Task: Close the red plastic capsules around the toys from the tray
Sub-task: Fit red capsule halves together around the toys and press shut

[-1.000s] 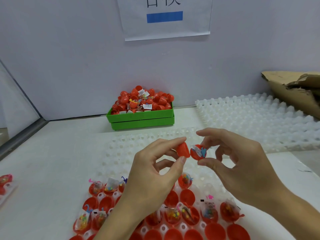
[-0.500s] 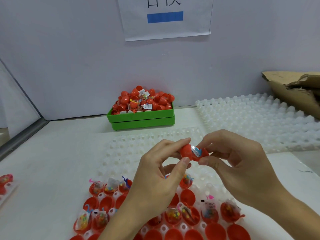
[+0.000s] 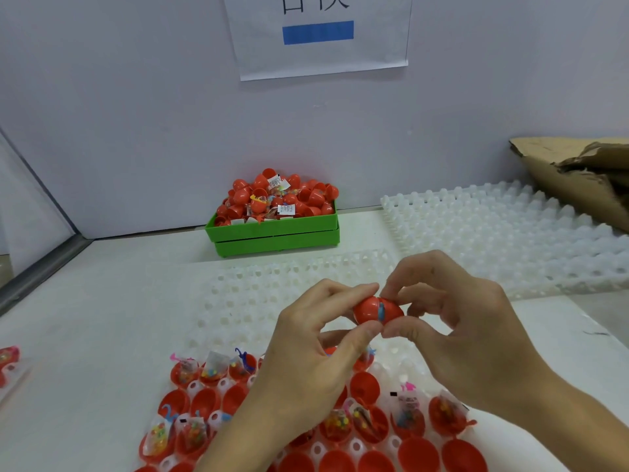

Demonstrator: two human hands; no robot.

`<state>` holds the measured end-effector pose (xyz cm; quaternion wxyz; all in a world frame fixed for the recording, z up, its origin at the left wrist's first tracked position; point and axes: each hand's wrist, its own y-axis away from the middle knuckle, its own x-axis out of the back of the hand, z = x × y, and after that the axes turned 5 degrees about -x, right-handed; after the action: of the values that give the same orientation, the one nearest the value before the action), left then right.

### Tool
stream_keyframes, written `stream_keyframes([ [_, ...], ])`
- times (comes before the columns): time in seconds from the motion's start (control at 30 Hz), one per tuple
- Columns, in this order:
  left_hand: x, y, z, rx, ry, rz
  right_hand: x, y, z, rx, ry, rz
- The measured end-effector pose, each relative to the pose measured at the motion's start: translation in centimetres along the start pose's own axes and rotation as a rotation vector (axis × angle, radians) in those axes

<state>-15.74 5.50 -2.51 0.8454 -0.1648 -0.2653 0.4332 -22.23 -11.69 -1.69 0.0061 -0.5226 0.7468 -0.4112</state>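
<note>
Above the tray (image 3: 238, 301), the left hand (image 3: 306, 352) and right hand (image 3: 469, 335) pinch 1 red capsule (image 3: 374, 310), its 2 halves nearly joined; next likely needs a firm squeeze, tucking in the blue toy (image 3: 382, 310).

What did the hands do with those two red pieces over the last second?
The left hand and right hand brought the two red halves together into one red capsule, a blue bit of toy showing at the seam. Both hands pinch it. The tray and green bin stayed put.

Paper sign (image 3: 318, 32) on wall; torn cardboard (image 3: 585, 172) far right, at table's back corner.
</note>
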Motion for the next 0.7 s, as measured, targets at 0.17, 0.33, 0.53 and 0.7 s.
stream_keyframes([
  [0.17, 0.5, -0.4, 0.2, 0.039, 0.000, 0.053, 0.1, -0.1, -0.1, 0.007, -0.030, 0.014],
  [0.33, 0.8, -0.5, 0.5, 0.050, 0.080, 0.062, -0.1, -0.3, -0.3, 0.000, -0.159, 0.022],
  [0.53, 1.0, -0.5, 0.6, 0.057, 0.072, 0.036, -0.5, -0.2, -0.9, -0.224, -0.421, 0.037],
  [0.7, 0.8, -0.5, 0.7, 0.069, 0.097, 0.072, -0.7, -0.1, -0.9, -0.230, -0.490, -0.017],
])
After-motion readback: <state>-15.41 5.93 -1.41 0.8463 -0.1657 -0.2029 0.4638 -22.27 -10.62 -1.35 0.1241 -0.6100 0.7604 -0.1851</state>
